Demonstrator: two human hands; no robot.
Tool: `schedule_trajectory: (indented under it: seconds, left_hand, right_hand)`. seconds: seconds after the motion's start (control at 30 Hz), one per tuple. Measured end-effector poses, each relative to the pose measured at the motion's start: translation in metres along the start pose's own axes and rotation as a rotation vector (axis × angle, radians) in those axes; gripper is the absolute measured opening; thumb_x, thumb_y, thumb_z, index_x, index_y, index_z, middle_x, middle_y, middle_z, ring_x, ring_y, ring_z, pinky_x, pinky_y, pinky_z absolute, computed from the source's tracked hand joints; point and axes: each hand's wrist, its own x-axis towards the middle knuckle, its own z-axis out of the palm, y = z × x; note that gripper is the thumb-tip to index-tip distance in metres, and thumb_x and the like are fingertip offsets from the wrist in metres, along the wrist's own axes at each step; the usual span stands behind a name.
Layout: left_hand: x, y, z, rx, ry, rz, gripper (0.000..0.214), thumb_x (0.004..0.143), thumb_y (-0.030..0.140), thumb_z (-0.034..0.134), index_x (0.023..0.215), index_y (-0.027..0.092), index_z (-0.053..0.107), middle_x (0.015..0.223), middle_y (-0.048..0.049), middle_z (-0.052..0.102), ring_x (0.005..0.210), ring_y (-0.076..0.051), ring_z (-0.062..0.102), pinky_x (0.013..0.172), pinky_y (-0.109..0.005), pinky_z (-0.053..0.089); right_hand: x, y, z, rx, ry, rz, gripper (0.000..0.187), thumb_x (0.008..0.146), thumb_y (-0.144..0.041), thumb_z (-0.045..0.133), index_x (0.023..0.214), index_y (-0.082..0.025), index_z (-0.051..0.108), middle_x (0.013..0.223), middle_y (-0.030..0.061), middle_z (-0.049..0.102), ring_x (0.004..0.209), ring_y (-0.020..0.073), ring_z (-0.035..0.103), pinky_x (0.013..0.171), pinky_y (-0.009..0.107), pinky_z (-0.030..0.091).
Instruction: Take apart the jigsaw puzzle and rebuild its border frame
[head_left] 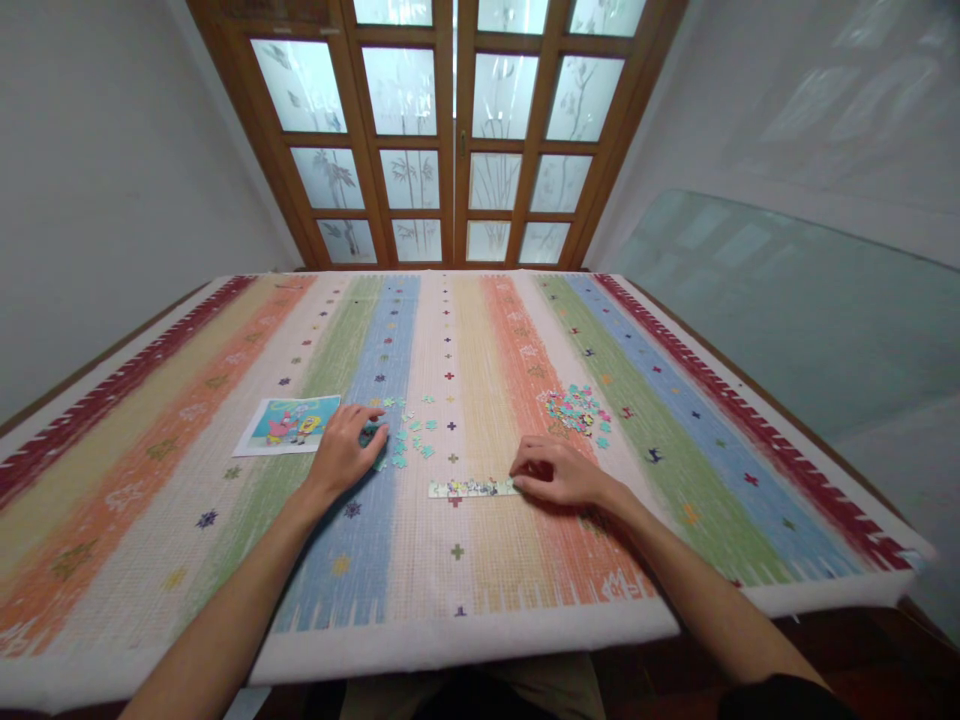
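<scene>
On top of the wide cloth with soft rainbow stripes [510,570], two bare hands reach in from the near edge. The left arm slants up and inward, and the left hand [346,442] is bent with its palm down. Its thumb and fingers curl toward each other by the small, pale green puzzle pieces [427,452]; I cannot tell if they pinch one. Just beside it lies a white-edged paper picture with cartoon figures [289,425].

The right arm slants inward too. The right hand [556,470] has curled fingers, with its thumb and pointer tips at the right end of a thin, straight strip of joined puzzle pieces [469,489]. I cannot tell if they squeeze it. Beyond that hand sits a heap of pink, yellow and green puzzle pieces [576,410].
</scene>
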Motion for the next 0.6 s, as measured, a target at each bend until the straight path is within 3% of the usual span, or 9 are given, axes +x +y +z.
schedule_trajectory:
  seconds: [0.3, 0.43, 0.6]
  left_hand:
    - [0.004, -0.015, 0.010, 0.054, -0.148, -0.020, 0.041, 0.099, 0.044, 0.051, 0.130, 0.019, 0.063, 0.140, -0.0145, 0.063, 0.132, -0.037, 0.050, 0.108, -0.057, 0.039]
    - [0.005, -0.016, 0.012, 0.054, -0.203, -0.048, 0.044, 0.100, 0.045, 0.050, 0.134, 0.018, 0.059, 0.138, -0.0159, 0.064, 0.135, -0.037, 0.049, 0.109, -0.057, 0.038]
    - [0.005, -0.015, 0.008, 0.035, -0.180, -0.104, 0.042, 0.100, 0.041, 0.048, 0.133, 0.017, 0.058, 0.124, -0.0144, 0.070, 0.121, -0.033, 0.057, 0.104, -0.052, 0.043]
  right_hand:
    - [-0.002, 0.004, 0.002, 0.000, 0.003, -0.007, 0.013, 0.089, -0.024, 0.064, 0.086, -0.017, 0.075, 0.081, 0.0051, 0.066, 0.072, 0.0171, 0.059, 0.068, 0.031, 0.045]
    - [0.000, 0.003, 0.002, -0.003, 0.007, 0.002, 0.013, 0.089, -0.024, 0.064, 0.085, -0.017, 0.075, 0.079, 0.0050, 0.066, 0.070, 0.0169, 0.058, 0.068, 0.031, 0.044]
    - [0.000, 0.002, 0.002, 0.001, 0.008, 0.000, 0.014, 0.089, -0.023, 0.063, 0.083, -0.017, 0.074, 0.078, 0.0050, 0.066, 0.070, 0.0166, 0.058, 0.067, 0.030, 0.044]
